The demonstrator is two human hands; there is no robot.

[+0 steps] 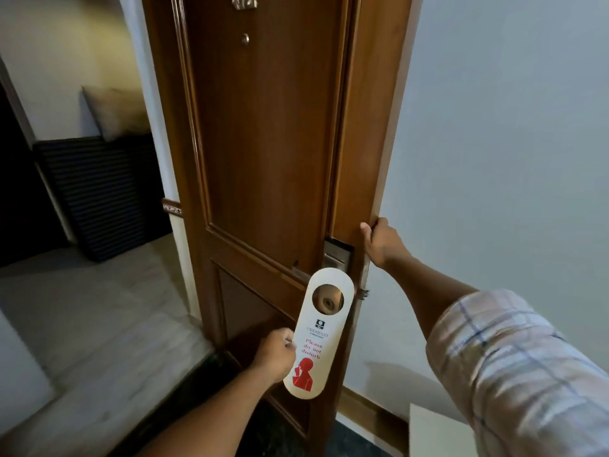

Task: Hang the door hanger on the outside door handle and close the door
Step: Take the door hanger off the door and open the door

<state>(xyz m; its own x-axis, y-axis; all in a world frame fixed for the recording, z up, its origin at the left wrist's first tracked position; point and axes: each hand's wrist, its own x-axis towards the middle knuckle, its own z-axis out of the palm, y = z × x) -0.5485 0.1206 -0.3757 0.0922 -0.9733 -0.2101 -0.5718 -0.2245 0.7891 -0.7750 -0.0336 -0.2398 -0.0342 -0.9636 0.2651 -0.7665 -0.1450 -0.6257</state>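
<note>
A cream door hanger [314, 338] with red "Please do not disturb" print and a round hole near its top is held upright in my left hand [275, 354], which pinches its left edge. It hangs in front of the brown wooden door [263, 143], and a metal keyhole shows through the hole. The metal lock plate and handle [336, 255] sit just above the hanger's top, the handle mostly hidden behind it. My right hand [379, 242] grips the door's free edge beside the lock, fingers wrapped around it. The door stands open.
A pale wall [494, 159] fills the right side. To the left the room is visible, with a dark slatted luggage rack [92, 196], a cushion [112, 110] and a light tiled floor [82, 308]. A dark threshold strip [184, 390] runs below the door.
</note>
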